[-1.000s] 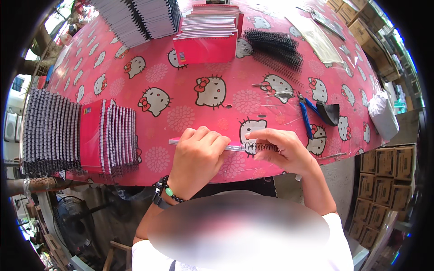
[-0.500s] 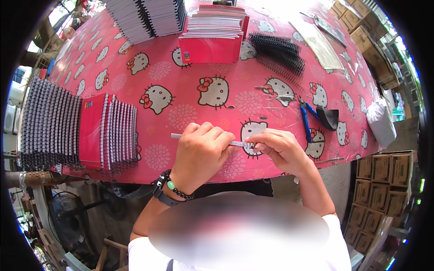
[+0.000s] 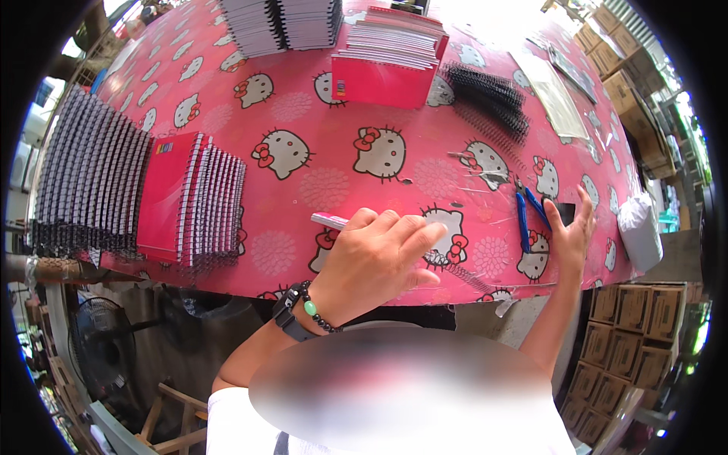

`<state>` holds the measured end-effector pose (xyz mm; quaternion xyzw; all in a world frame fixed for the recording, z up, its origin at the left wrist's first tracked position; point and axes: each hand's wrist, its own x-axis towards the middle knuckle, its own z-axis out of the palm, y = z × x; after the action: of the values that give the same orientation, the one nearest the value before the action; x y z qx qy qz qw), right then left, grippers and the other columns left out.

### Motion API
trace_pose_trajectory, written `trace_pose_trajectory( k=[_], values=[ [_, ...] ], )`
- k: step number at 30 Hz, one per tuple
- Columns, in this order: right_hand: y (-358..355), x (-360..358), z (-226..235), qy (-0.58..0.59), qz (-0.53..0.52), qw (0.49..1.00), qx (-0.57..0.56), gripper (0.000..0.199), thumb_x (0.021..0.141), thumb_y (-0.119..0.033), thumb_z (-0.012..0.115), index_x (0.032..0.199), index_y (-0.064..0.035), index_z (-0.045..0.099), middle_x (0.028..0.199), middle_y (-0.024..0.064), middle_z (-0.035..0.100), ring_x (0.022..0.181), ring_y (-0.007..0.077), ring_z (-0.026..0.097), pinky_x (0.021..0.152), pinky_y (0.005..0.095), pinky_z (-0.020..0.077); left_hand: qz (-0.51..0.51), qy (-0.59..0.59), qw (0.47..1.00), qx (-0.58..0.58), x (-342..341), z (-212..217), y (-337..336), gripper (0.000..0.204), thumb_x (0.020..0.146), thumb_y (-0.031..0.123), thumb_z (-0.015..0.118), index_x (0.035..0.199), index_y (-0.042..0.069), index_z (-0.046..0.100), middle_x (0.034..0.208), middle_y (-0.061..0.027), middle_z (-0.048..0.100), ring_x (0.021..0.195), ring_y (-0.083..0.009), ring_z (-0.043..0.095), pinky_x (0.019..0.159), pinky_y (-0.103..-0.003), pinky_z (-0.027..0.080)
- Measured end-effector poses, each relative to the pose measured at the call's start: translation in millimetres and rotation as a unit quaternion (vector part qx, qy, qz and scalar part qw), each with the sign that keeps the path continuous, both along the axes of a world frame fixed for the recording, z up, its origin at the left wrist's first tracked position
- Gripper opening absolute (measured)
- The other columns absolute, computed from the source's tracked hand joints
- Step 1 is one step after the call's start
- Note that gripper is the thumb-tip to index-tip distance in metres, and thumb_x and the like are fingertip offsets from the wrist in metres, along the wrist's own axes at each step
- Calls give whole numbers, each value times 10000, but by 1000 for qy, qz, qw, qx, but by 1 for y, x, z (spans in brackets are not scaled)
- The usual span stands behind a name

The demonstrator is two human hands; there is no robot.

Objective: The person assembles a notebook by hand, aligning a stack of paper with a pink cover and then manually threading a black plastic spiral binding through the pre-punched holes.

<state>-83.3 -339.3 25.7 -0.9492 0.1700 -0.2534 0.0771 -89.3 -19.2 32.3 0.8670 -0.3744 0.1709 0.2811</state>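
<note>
My left hand (image 3: 383, 258) wears a dark watch and a beaded bracelet at its wrist. It is closed over a thin notebook, whose pink and white end (image 3: 331, 221) pokes out on the left. A dark spiral wire (image 3: 469, 278) sticks out past the thumb on the right; how it joins the notebook is hidden. Over at the right, my right hand (image 3: 570, 233) is open, thumb and fingers apart, beside blue-handled cutters (image 3: 523, 221). A black piece (image 3: 566, 213) shows between its thumb and fingers, and contact cannot be made out.
Spiral notebooks (image 3: 89, 174) with a red-covered one (image 3: 167, 199) stand at the left. Farther off are a row of pink notebooks (image 3: 383, 80), white-paged spiral-bound stacks (image 3: 254, 26) and a pile of black spiral wires (image 3: 485, 95). A white bag (image 3: 639, 227) sits at the right edge.
My right hand has left the notebook's right end and moved right to the cutters, its fingers spreading. My left hand still holds the notebook. The whole view has shifted a little.
</note>
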Motion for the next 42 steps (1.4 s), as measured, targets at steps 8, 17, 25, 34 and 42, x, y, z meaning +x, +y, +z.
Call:
trace_pose_trajectory(
  k=[8,17,25,34,42],
  values=[
    [-43,4,-24,126,57,986,95,676,726,-518,677,1171,-30,530,1189,180,523,1109,360,476,956,435,357,72,-36,997,7,3,4,9,280,681,361,719,829,148,614,782,29,602,808,-153,574,1021,-501,229],
    [72,14,4,210,524,636,527,679,747,-585,589,1133,-25,583,1236,180,500,1170,281,463,991,406,328,69,5,997,-14,-2,-14,34,258,596,335,778,713,173,615,714,53,573,818,-132,567,1056,-515,127],
    [100,6,8,224,621,439,609,806,670,-729,564,937,22,680,1130,297,534,1068,376,522,911,458,383,90,-1,995,-39,-2,-17,28,275,567,349,784,689,168,618,697,54,564,798,-130,555,1027,-507,176],
    [106,13,5,214,554,700,397,695,555,-612,715,931,-29,670,1167,183,563,1026,297,524,934,402,348,78,-11,996,-30,2,-17,30,265,562,347,776,661,158,618,669,58,547,779,-119,543,1001,-518,210],
    [109,24,8,178,504,780,325,476,572,-425,782,879,-75,681,1129,142,590,996,277,512,881,405,379,80,-4,996,-31,2,-15,33,266,541,329,784,657,158,617,678,55,552,782,-122,545,1005,-517,206]
  ],
)
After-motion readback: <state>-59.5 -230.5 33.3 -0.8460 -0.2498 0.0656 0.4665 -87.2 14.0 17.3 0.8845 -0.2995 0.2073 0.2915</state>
